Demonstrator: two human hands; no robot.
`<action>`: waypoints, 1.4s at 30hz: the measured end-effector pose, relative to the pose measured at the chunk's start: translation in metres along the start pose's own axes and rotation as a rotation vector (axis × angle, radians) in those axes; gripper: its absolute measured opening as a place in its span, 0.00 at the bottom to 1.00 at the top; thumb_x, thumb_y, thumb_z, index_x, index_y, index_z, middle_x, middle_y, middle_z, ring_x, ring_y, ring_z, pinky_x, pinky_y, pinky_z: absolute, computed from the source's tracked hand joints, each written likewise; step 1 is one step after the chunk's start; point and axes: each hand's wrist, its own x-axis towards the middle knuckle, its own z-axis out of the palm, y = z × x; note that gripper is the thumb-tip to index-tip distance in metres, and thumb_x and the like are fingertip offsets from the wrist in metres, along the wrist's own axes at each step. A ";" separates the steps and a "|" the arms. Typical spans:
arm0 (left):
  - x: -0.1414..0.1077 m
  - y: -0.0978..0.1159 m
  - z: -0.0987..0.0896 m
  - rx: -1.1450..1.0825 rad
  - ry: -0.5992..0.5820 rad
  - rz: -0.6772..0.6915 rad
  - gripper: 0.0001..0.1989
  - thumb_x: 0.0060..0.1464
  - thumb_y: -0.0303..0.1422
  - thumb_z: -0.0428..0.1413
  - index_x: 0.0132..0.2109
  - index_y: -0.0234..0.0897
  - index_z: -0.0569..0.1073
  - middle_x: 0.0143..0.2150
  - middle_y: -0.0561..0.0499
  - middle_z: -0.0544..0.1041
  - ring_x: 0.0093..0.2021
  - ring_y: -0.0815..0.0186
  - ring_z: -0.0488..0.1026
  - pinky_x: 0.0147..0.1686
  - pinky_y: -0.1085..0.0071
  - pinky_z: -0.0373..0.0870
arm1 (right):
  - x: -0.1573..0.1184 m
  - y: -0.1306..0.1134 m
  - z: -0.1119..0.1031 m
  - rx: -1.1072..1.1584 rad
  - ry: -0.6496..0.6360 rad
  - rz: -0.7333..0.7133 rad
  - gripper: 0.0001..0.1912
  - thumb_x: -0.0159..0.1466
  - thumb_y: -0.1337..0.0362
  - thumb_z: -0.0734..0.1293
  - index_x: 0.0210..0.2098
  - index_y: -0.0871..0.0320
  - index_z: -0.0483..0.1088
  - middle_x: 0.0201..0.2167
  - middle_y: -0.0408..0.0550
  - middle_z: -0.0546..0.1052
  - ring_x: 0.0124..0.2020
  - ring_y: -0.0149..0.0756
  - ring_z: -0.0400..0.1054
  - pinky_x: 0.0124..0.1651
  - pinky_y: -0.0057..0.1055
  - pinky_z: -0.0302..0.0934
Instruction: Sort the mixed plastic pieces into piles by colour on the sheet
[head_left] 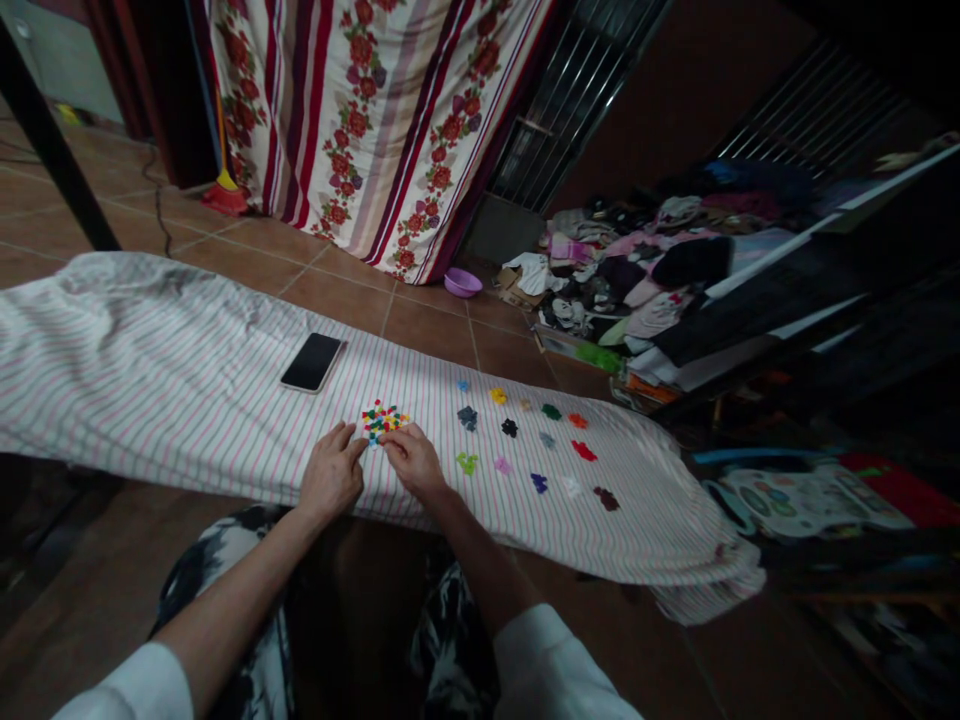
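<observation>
Left hand [331, 475] and right hand [414, 462] near each other, apart, at the mixed multicoloured pieces [385, 418] on the striped cloth [247, 420]; any grip cannot be told; a dragging fingertip or tugged fabric could scatter them.

Mixed colorful pieces [385, 417] heaped near phone [313, 362]
</observation>
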 end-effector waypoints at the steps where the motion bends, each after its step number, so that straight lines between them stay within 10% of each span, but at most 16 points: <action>1: 0.000 0.000 0.000 -0.006 0.000 0.001 0.21 0.51 0.23 0.46 0.50 0.36 0.76 0.57 0.41 0.72 0.62 0.53 0.64 0.60 0.54 0.65 | 0.001 -0.002 0.002 -0.016 -0.015 -0.014 0.11 0.63 0.69 0.63 0.40 0.54 0.77 0.34 0.46 0.70 0.35 0.33 0.67 0.41 0.30 0.65; 19: -0.001 -0.009 0.005 0.034 0.032 0.110 0.20 0.53 0.25 0.45 0.50 0.31 0.74 0.57 0.37 0.71 0.61 0.51 0.64 0.58 0.53 0.65 | 0.001 -0.018 0.013 -0.379 -0.111 -0.024 0.17 0.66 0.67 0.62 0.52 0.48 0.72 0.41 0.46 0.70 0.41 0.33 0.68 0.44 0.27 0.65; 42: 0.001 0.000 0.002 -0.015 0.036 0.028 0.19 0.55 0.27 0.44 0.47 0.34 0.75 0.56 0.39 0.72 0.61 0.53 0.64 0.59 0.54 0.65 | -0.001 -0.008 0.023 -0.251 0.019 0.000 0.11 0.66 0.66 0.62 0.45 0.52 0.74 0.41 0.48 0.72 0.42 0.34 0.69 0.45 0.27 0.64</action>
